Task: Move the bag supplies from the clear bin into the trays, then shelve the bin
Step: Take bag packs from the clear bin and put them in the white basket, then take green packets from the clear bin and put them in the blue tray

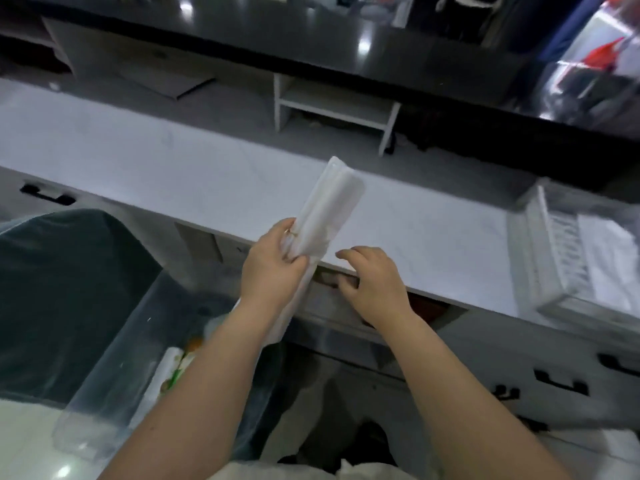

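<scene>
My left hand [273, 265] grips a long white pack of bags [329, 206] near its middle, holding it tilted up over the white counter's front edge. My right hand [370, 282] hovers just right of the pack, fingers apart and slightly curled, holding nothing. The clear bin [100, 403] stands on the floor at lower left, partly hidden by my left forearm; a white roll with a green and orange label [173, 372] lies inside. A white slotted tray [540, 258] with white sheets in it sits at the counter's right end.
A white counter [173, 161] runs across the view, with drawers and black handles [561, 382] below it. A small white shelf unit [332, 105] stands behind it under a dark glossy top. A dark green chair back [62, 289] is at left.
</scene>
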### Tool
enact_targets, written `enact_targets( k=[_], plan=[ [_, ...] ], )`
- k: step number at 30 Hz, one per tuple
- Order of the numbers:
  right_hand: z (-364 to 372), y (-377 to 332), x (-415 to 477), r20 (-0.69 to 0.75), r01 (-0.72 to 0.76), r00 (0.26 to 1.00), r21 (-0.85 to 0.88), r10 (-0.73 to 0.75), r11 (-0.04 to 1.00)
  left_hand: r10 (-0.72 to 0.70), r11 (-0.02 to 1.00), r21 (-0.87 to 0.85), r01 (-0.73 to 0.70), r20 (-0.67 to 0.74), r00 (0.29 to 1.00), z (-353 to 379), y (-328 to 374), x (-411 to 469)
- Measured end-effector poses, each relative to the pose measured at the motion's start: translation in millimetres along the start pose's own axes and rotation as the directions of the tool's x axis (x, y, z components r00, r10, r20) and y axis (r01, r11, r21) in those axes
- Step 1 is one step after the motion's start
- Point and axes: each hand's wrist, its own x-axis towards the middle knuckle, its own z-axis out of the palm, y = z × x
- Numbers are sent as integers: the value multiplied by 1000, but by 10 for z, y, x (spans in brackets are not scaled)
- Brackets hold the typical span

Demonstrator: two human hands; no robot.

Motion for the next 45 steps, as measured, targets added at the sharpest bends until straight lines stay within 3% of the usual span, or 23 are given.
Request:
enact_targets(
  k=[2,4,8,13,16,21,29,32,34,36,37,39,42,45],
  plan=[
    [-259,299,-138,-54,-204,976,122,212,971,23,997,-70,-17,84,996,297,303,73],
    [-524,597,-281,-65,-376,908,307,414,874,45,992,-126,-23,177,983,636,616,128],
    [-1087,1218,-504,-20,-455,776,673,630,583,29,943,-319,93,360,933,1500,1208,130],
    [-1877,2175,-775,93,-408,696,867,712,286,-30,808,-479,342,546,837,2705,2059,86],
    [-2349,2793,-902,136,-337,663,932,736,132,-26,783,-493,378,582,813,3415,2547,79],
    [-2842,3713,-924,213,-356,641,934,738,40,-15,793,-476,381,610,793,4369,3011,174],
    [-2481,4584,-740,373,-509,515,858,771,-75,-55,979,-158,129,404,913,5008,2775,504],
    [-2249,4678,-669,361,-637,463,770,809,21,-6,999,-33,19,340,941,4965,2583,525],
    [-2137,4696,-640,283,-741,488,634,826,220,37,998,38,-52,324,945,4906,2453,497],
    [-2093,4665,-636,169,-781,589,371,791,502,88,977,156,-147,331,939,4839,2333,454],
    [-2090,4644,-635,108,-761,642,211,759,614,122,945,246,-214,340,932,4804,2284,432],
    [-2117,4590,-597,18,-678,735,24,678,735,210,847,400,-351,355,911,4734,2223,408],
    [-2169,4343,-371,-24,-463,885,81,466,883,299,756,496,-428,320,899,4546,2197,447],
    [-2143,3950,-50,-23,-253,967,64,255,965,345,700,578,-420,241,907,4213,2152,522]
  ],
)
